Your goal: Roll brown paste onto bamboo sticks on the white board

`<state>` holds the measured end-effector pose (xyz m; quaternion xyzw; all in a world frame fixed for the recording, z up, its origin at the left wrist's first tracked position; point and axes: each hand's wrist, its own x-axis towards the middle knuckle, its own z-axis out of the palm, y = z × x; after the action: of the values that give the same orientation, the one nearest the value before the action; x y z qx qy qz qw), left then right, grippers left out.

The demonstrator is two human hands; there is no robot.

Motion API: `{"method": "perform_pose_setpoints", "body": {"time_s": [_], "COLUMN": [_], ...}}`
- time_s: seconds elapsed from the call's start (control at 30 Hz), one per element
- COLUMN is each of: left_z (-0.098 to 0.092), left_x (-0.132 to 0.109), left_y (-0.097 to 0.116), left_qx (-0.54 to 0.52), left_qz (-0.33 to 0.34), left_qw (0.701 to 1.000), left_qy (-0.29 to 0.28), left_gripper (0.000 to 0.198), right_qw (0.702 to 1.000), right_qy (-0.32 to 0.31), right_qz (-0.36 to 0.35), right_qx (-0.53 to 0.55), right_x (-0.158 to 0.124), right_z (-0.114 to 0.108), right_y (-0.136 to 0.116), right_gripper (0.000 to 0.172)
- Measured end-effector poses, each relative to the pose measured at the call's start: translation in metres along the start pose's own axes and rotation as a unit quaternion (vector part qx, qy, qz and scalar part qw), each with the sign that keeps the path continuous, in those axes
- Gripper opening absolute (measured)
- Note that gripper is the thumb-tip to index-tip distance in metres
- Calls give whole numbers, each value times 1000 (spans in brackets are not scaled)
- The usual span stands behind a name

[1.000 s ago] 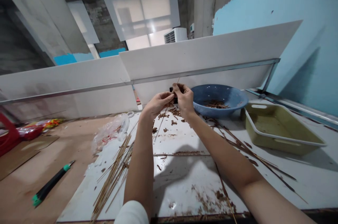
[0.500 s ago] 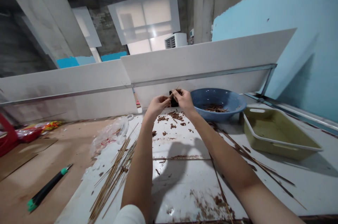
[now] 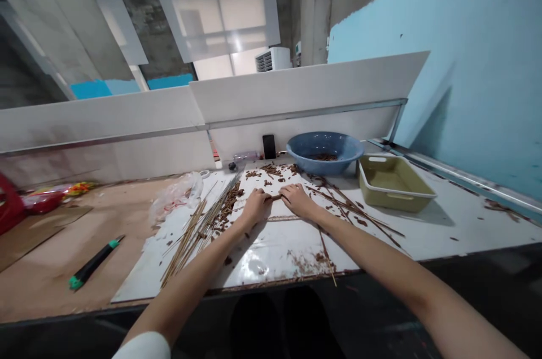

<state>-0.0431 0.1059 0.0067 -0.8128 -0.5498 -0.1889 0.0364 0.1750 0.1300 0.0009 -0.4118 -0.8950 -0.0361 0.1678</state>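
Observation:
My left hand (image 3: 256, 208) and my right hand (image 3: 297, 201) rest low on a white board (image 3: 271, 252), fingertips facing each other. Between them they pinch a short brown stick (image 3: 275, 197). Bits of brown bark (image 3: 269, 170) lie scattered over the board. Left of my left hand lies a bundle of thin bamboo sticks (image 3: 190, 240), some crusted with brown bark. More long brown sticks (image 3: 351, 209) lie to the right of my right hand.
A blue bowl (image 3: 324, 147) holding brown bits and an olive tray (image 3: 393, 183) stand behind and right. A black phone (image 3: 269, 146) leans on the white panel behind. A plastic bag (image 3: 175, 195) and a green-tipped knife (image 3: 95, 262) lie left.
My hands have dropped from the air in front of the bowl down to the board, with the short stick between them. The view has tilted, bringing the table's front edge and the phone into sight.

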Motion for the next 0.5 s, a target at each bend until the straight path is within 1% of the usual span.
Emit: {"method": "perform_pose_setpoints", "body": {"time_s": [0.03, 0.1, 0.17, 0.2, 0.27, 0.37, 0.43, 0.5], "left_z": [3, 6, 9, 10, 14, 19, 20, 19], "left_x": [-6, -13, -15, -17, -21, -31, -36, -37], "left_y": [-2, -3, 3, 7, 18, 32, 37, 38], "left_qx": [4, 18, 41, 55, 80, 104, 112, 116], "left_qz": [-2, 0, 6, 7, -2, -36, -47, -47], "left_qw": [1000, 999, 998, 997, 997, 993, 990, 990], "left_qy": [13, 41, 51, 46, 9, -51, -65, -65], "left_gripper": [26, 33, 44, 50, 58, 62, 62, 62], "right_qw": [1000, 999, 998, 998, 997, 994, 995, 996], "right_qy": [-2, 13, 34, 31, -2, -52, -54, -47], "right_qz": [-2, -20, -47, -58, -80, -99, -88, -71], "right_qx": [-7, -21, -19, -15, -11, -16, -12, -2], "right_x": [-3, -5, -6, -6, -9, -14, -15, -14], "right_z": [5, 10, 10, 9, 7, 4, 2, 1], "right_y": [-1, -6, -13, -16, -21, -24, -24, -25], "right_gripper": [35, 37, 44, 48, 51, 51, 51, 52]}}
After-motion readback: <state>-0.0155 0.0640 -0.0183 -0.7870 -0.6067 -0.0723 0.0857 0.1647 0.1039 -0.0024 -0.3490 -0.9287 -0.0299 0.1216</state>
